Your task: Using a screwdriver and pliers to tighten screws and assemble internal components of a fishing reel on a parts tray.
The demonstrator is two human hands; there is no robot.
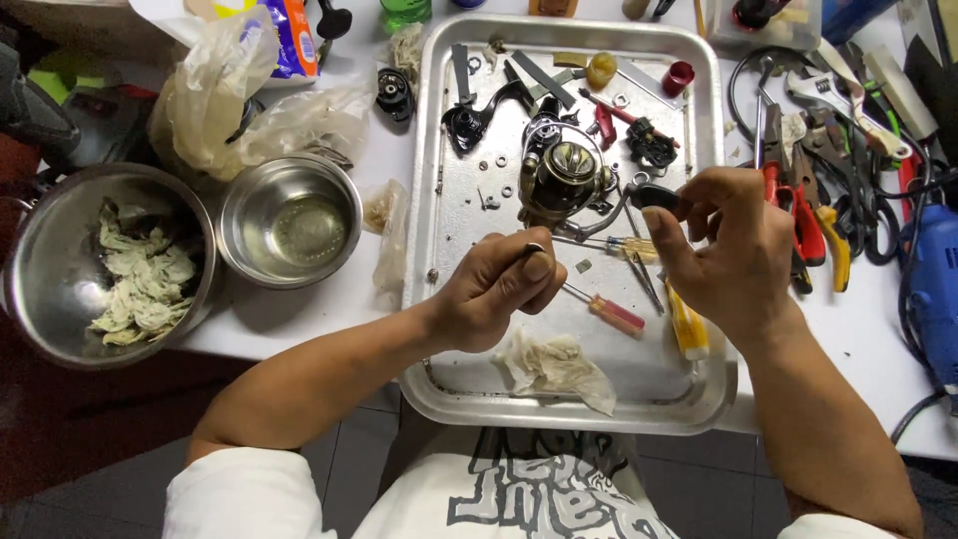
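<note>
We steady the bronze metal fishing reel (559, 180) over the shallow steel tray (699, 399), right hand (733, 250) fingers pinching its black knob, left hand (499, 289) fingers closed on a thin dark tool so loose parts stay contained.

Orange-blue-yellow packet (284, 35) top left; yellow tube (689, 329) in tray (699, 399).

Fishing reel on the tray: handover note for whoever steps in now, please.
Left hand: pinching a small dark ring at its fingertips.
Right hand: holding the reel's black handle knob.
Fishing reel: partly stripped, standing in the metal tray.
Done: removed parts, washers and screws lie loose in the tray.
Left: reel not yet reassembled.
Nearby: red-handled screwdriver, rag, yellow tube.
</note>
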